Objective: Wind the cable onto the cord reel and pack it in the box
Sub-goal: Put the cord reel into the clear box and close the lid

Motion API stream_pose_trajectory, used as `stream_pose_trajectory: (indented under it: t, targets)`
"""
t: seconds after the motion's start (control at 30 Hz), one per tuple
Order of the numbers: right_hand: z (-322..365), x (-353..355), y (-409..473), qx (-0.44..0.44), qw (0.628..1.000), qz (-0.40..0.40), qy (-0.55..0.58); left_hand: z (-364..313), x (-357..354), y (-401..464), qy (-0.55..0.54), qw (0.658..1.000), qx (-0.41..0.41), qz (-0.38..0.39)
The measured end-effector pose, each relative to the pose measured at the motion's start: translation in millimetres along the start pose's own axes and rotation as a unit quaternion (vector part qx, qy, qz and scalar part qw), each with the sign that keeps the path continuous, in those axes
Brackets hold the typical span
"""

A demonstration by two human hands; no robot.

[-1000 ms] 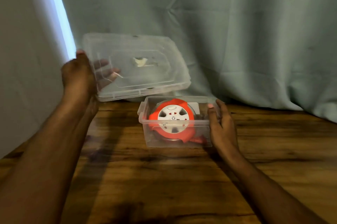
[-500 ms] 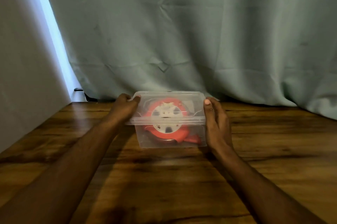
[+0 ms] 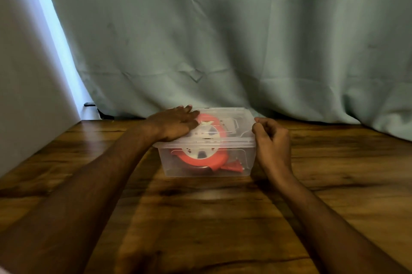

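A clear plastic box (image 3: pixel 245 162) stands on the wooden table (image 3: pixel 200 218) near the curtain. Its clear lid (image 3: pixel 236 122) lies on top of it. Inside, seen through the plastic, is the orange cord reel (image 3: pixel 201 158) with a white hub, and a red plug (image 3: pixel 234 165) lies at the box's right front corner. My left hand (image 3: pixel 176 125) rests flat, fingers spread, on the left part of the lid. My right hand (image 3: pixel 270 140) is at the box's right edge with fingers curled against the lid's rim.
A grey-green curtain (image 3: pixel 223 39) hangs right behind the box. A pale wall (image 3: pixel 26 73) stands along the left side of the table. A small dark object (image 3: pixel 89 104) sits at the back left corner by the curtain's foot.
The lid, held up in my left hand a second ago, now lies on the box. My left hand has moved from the lid's edge onto its top, and my right fingers have curled at the rim.
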State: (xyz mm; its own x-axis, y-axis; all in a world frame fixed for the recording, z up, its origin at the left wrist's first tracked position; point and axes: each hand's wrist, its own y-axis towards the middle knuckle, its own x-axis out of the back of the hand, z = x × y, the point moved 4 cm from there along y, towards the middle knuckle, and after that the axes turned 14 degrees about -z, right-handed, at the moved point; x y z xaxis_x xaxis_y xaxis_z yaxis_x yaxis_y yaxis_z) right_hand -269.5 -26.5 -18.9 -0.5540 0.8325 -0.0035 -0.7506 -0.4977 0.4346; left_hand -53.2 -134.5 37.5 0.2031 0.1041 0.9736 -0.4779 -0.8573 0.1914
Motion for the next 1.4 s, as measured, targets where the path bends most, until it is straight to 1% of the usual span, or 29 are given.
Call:
stream_pose_trajectory:
  t: [0.07, 0.17, 0.23, 0.3, 0.33, 0.4, 0.5, 0.57, 0.63, 0.7, 0.73, 0.77, 0.83, 0.9, 0.93, 0.97, 1.0, 1.07, 1.1, 1.13, 1.2, 1.23, 1.27, 1.3, 1.33, 1.37, 1.4]
  targets:
    - [1, 1, 2, -0.012, 1.000, 0.002, 0.006, -4, 4, -1, 0.018, 1.000, 0.003, 0.012]
    - [3, 3, 3, -0.055, 0.998, -0.002, 0.021, -15, 12, -1, 0.065, 0.998, 0.013, 0.005]
    - [-1, -2, -2, -0.119, 0.992, 0.009, 0.028, -26, 20, 3, 0.112, 0.994, 0.012, -0.013]
    - [-5, -10, -13, -0.217, 0.974, 0.043, 0.058, -43, 23, 8, 0.139, 0.989, -0.011, -0.041]
    - [-7, -12, -16, -0.256, 0.962, 0.056, 0.080, -53, 18, 9, 0.123, 0.991, -0.036, -0.049]
    - [-8, -13, -17, -0.290, 0.948, 0.065, 0.112, -73, 2, 11, 0.054, 0.995, -0.077, -0.034]
    - [-7, -6, -13, -0.300, 0.942, 0.048, 0.139, -79, -14, 13, -0.043, 0.997, -0.067, 0.001]
    - [-10, -5, -9, -0.317, 0.933, 0.033, 0.167, -76, -14, 13, -0.046, 0.997, -0.062, 0.001]
    - [-8, -2, -7, -0.301, 0.936, 0.000, 0.182, -75, -13, 14, -0.042, 0.997, -0.062, -0.001]
    - [-1, 3, -2, -0.224, 0.961, -0.025, 0.161, -75, -15, 14, -0.036, 0.997, -0.062, -0.002]
    - [1, 5, 0, -0.190, 0.971, -0.025, 0.143, -76, -16, 14, -0.034, 0.997, -0.062, -0.001]
    - [3, 6, 0, -0.174, 0.976, -0.020, 0.128, -76, -16, 14, -0.035, 0.997, -0.062, -0.001]
    - [6, 5, -4, -0.197, 0.972, 0.005, 0.125, -75, -16, 15, -0.038, 0.997, -0.060, -0.001]
    - [6, 5, -8, -0.260, 0.954, 0.031, 0.145, -74, -17, 15, -0.036, 0.998, -0.059, -0.001]
    - [6, 5, -8, -0.273, 0.950, 0.037, 0.149, -74, -18, 16, -0.035, 0.998, -0.060, 0.001]
    - [7, 5, -7, -0.260, 0.955, 0.037, 0.139, -74, -18, 16, -0.034, 0.998, -0.062, 0.002]
    - [8, 6, -5, -0.224, 0.968, 0.029, 0.109, -74, -18, 17, -0.032, 0.997, -0.064, 0.002]
    - [13, 8, -2, -0.113, 0.993, 0.010, 0.008, -74, -18, 19, -0.036, 0.997, -0.066, -0.001]
    - [16, 7, -2, -0.059, 0.997, 0.012, -0.047, -74, -17, 19, -0.035, 0.997, -0.067, 0.000]
    - [17, 6, -1, -0.025, 0.996, 0.012, -0.085, -74, -17, 19, -0.033, 0.997, -0.066, 0.002]
    - [19, 6, 0, -0.001, 0.989, 0.020, -0.144, -73, -17, 18, -0.032, 0.998, -0.060, 0.003]
    - [20, 5, 0, 0.015, 0.984, 0.027, -0.177, -72, -14, 16, -0.041, 0.998, -0.052, -0.016]
    - [21, 5, 0, 0.039, 0.977, 0.033, -0.208, -73, -9, 12, -0.061, 0.995, -0.047, -0.068]
    - [21, 6, 1, 0.071, 0.971, 0.034, -0.227, -72, 0, 6, -0.090, 0.983, -0.040, -0.157]
    - [25, 4, 0, 0.111, 0.965, 0.031, -0.235, -65, 12, -3, -0.132, 0.954, -0.028, -0.269]
    - [31, 6, -1, 0.154, 0.960, 0.023, -0.232, -58, 21, -16, -0.179, 0.912, -0.015, -0.370]
    - [39, 7, -3, 0.202, 0.956, 0.019, -0.214, -43, 28, -29, -0.216, 0.868, 0.008, -0.447]
